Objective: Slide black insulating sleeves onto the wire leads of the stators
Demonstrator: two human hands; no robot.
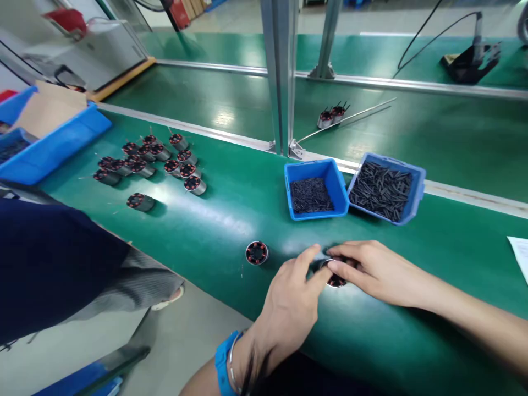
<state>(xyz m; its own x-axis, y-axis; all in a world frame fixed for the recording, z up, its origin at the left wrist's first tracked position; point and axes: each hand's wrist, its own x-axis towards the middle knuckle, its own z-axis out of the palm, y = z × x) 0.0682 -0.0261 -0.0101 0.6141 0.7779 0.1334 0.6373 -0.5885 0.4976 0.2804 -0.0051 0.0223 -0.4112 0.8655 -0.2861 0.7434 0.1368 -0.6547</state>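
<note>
My left hand [293, 297] and my right hand [373, 269] meet over a small round motor stator [335, 280] with red-and-black windings on the green belt [214, 231]; both pinch it with the fingertips. A second stator [256, 253] lies on the belt just left of my left hand, untouched. Behind my hands stand two small blue bins: the left bin [315, 190] holds fine black pieces, the right bin [388, 188] holds longer black sleeves.
A cluster of several stators [150, 162] lies at the far left of the belt, near a large blue crate [49, 143]. Two more stators [331, 115] sit beyond the metal rail. A person in dark clothing [53, 264] is at the left. A white paper [520, 253] lies at the right edge.
</note>
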